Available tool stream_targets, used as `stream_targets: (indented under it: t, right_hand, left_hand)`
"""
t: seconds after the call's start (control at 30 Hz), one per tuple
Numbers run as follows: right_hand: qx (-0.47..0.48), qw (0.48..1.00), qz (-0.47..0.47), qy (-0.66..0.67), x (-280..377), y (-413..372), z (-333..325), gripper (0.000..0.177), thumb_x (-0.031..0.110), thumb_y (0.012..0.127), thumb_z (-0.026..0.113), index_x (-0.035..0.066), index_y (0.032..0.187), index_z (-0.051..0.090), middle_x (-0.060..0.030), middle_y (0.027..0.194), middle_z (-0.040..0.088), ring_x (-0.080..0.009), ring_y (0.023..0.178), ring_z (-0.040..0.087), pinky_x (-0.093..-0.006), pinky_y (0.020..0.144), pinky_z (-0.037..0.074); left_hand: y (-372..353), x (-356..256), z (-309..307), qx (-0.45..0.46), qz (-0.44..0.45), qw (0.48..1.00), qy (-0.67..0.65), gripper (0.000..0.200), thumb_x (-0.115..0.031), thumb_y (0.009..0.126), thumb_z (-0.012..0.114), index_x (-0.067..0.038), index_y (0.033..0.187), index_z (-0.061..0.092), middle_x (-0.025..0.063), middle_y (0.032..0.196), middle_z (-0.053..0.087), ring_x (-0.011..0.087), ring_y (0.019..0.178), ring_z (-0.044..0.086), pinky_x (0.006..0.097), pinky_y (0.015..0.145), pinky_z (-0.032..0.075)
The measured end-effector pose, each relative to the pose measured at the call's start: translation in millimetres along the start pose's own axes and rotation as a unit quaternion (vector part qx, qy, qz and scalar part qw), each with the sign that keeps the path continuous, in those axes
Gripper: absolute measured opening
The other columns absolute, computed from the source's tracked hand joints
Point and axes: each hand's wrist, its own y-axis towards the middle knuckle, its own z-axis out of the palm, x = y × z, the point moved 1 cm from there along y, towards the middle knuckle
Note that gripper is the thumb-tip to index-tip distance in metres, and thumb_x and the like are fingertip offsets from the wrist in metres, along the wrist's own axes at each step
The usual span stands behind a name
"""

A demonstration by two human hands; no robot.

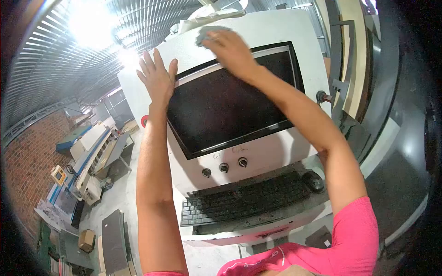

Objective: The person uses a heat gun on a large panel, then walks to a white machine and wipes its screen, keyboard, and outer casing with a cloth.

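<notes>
My right hand (230, 51) presses a grey cloth (208, 35) against the white panel above the screen, its fingers bent over the cloth. To the left, my left hand (157, 76) lies with fingers spread on the white cabinet (133, 87), beside the screen's upper left corner. Between my forearms sits the dark monitor screen (230, 101) in its black frame. Part of the screen's right side is hidden behind my right forearm.
Below the screen are three black knobs (224, 167), a black keyboard (244, 198) and a mouse (313, 181). A red button (144, 121) is at the left edge; a red-and-black switch (324, 97) juts out on the right. A long machine (92, 156) stands further left, near a cardboard box (86, 240).
</notes>
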Motion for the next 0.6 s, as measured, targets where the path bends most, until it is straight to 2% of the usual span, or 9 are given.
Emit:
stream_targets:
  t: [0.13, 0.17, 0.2, 0.23, 0.27, 0.3, 0.4, 0.47, 0.6]
  right_hand:
    - [-0.017, 0.995, 0.002, -0.100, -77, -27, -52, 0.033, 0.000, 0.070, 0.052, 0.010, 0.100, 0.059, -0.0118, 0.109, 0.058, -0.0299, 0.104, 0.053, -0.0407, 0.090, 0.041]
    - [0.001, 0.992, 0.039, -0.119, -99, -29, -63, 0.032, 0.001, 0.071, 0.052, 0.010, 0.100, 0.060, -0.0119, 0.107, 0.059, -0.0312, 0.100, 0.054, -0.0408, 0.087, 0.043]
    - [0.006, 0.987, 0.089, -0.134, -114, -37, -78, 0.033, 0.006, 0.077, 0.054, 0.010, 0.110, 0.055, -0.0128, 0.117, 0.054, -0.0320, 0.108, 0.051, -0.0390, 0.093, 0.041]
    - [-0.007, 0.976, 0.121, -0.183, -141, -49, -80, 0.033, 0.009, 0.080, 0.055, 0.010, 0.112, 0.054, -0.0131, 0.119, 0.053, -0.0319, 0.109, 0.050, -0.0378, 0.094, 0.040]
    - [-0.001, 0.970, 0.125, -0.209, -144, -44, -94, 0.031, 0.010, 0.081, 0.054, 0.010, 0.113, 0.053, -0.0133, 0.115, 0.054, -0.0320, 0.106, 0.051, -0.0385, 0.091, 0.041]
    - [-0.029, 0.980, 0.131, -0.149, -139, -33, -112, 0.019, 0.009, 0.080, 0.051, 0.003, 0.098, 0.057, -0.0174, 0.091, 0.058, -0.0357, 0.088, 0.054, -0.0398, 0.076, 0.044]
    - [0.025, 0.985, 0.133, -0.109, -161, -46, -131, 0.016, 0.007, 0.080, 0.050, 0.001, 0.093, 0.056, -0.0180, 0.088, 0.057, -0.0359, 0.085, 0.054, -0.0395, 0.073, 0.044]
    - [0.117, 0.980, 0.050, -0.154, -188, -79, -128, 0.033, 0.003, 0.075, 0.055, 0.010, 0.107, 0.055, -0.0123, 0.108, 0.054, -0.0335, 0.098, 0.051, -0.0411, 0.083, 0.044]
    - [0.273, 0.950, 0.131, -0.073, -111, -114, -169, 0.028, 0.002, 0.074, 0.058, 0.010, 0.100, 0.053, -0.0154, 0.101, 0.050, -0.0366, 0.095, 0.050, -0.0406, 0.079, 0.043]
  left_hand:
    - [-1, 0, 1, -0.013, 0.009, 1.000, 0.011, 0.066, -0.048, 0.088, 0.043, -0.004, 0.135, 0.030, 0.0259, 0.140, 0.021, 0.0462, 0.129, 0.016, 0.0602, 0.101, 0.014]
    - [-1, -1, 0, -0.016, 0.010, 1.000, 0.014, 0.066, -0.048, 0.088, 0.043, -0.004, 0.135, 0.030, 0.0258, 0.140, 0.021, 0.0462, 0.129, 0.017, 0.0602, 0.101, 0.014]
    - [-1, 0, 2, -0.017, 0.011, 1.000, 0.018, 0.065, -0.048, 0.088, 0.042, -0.004, 0.135, 0.030, 0.0258, 0.141, 0.021, 0.0464, 0.129, 0.016, 0.0596, 0.102, 0.013]
    - [-1, -1, 1, -0.014, 0.010, 1.000, 0.013, 0.065, -0.048, 0.088, 0.042, -0.004, 0.135, 0.030, 0.0258, 0.141, 0.021, 0.0464, 0.129, 0.016, 0.0596, 0.102, 0.013]
    - [-1, -1, 0, -0.006, 0.005, 1.000, 0.017, 0.066, -0.049, 0.088, 0.042, -0.004, 0.135, 0.030, 0.0257, 0.141, 0.021, 0.0465, 0.129, 0.017, 0.0593, 0.102, 0.013]
    - [-2, 1, 2, 0.002, 0.001, 1.000, 0.021, 0.066, -0.049, 0.089, 0.041, -0.004, 0.135, 0.030, 0.0256, 0.141, 0.020, 0.0466, 0.129, 0.017, 0.0589, 0.102, 0.013]
    - [-3, 4, 6, -0.006, 0.009, 1.000, 0.022, 0.066, -0.050, 0.089, 0.040, -0.005, 0.137, 0.028, 0.0250, 0.142, 0.019, 0.0460, 0.129, 0.017, 0.0585, 0.103, 0.012]
    - [-2, 2, 5, -0.009, 0.008, 1.000, 0.027, 0.066, -0.050, 0.089, 0.039, -0.006, 0.137, 0.028, 0.0247, 0.142, 0.019, 0.0457, 0.130, 0.017, 0.0585, 0.103, 0.011]
    - [-2, 2, 4, -0.001, 0.002, 1.000, 0.028, 0.067, -0.051, 0.089, 0.038, -0.006, 0.137, 0.027, 0.0243, 0.142, 0.019, 0.0448, 0.131, 0.014, 0.0585, 0.103, 0.011]
